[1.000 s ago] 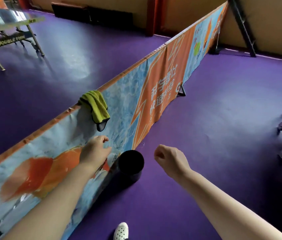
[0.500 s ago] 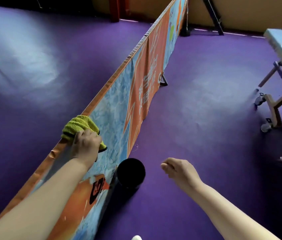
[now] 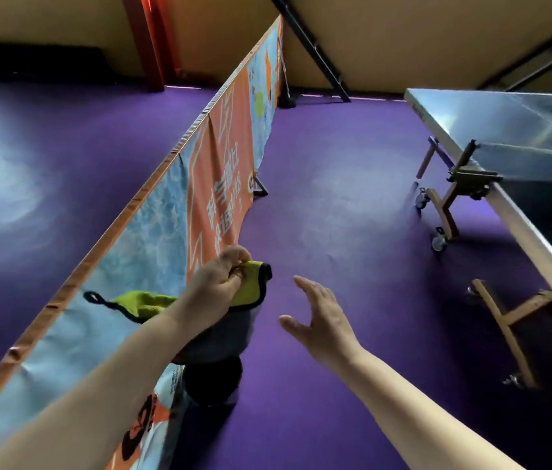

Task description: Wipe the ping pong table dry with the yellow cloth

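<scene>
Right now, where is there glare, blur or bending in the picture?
Head view: pale glare on the ping pong table top and the purple floor; the table's near edge looks smeared; the yellow cloth in the left hand is fairly sharp.

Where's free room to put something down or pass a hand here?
Free: the purple floor between the barrier and the ping pong table, and its top. Crowded: the black bin at the barrier's foot below the left hand holding the yellow cloth; wheeled legs under the table.
</scene>
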